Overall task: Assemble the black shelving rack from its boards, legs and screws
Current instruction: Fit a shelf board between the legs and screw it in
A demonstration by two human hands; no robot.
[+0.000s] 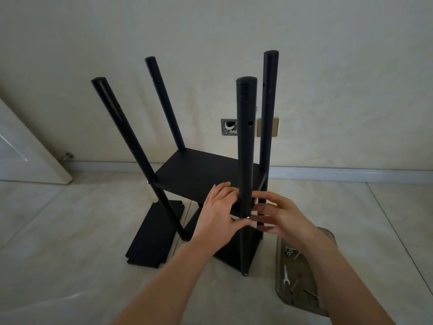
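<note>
Head view: left hand [219, 208] and right hand [278, 215] are pinching a screw [247, 217] at the near leg [246, 160], level with the middle board [199, 177]; turning it straight, board steadied, seems wise.

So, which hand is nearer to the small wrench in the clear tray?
The right hand. It is at the front leg, above the tray holding the wrench. The left hand is on the leg's far side, farther away.

Black legs [246, 146], black shelf board [206, 177], silver wrench [285, 275], cream wall [210, 31], pale floor [70, 231]
</note>
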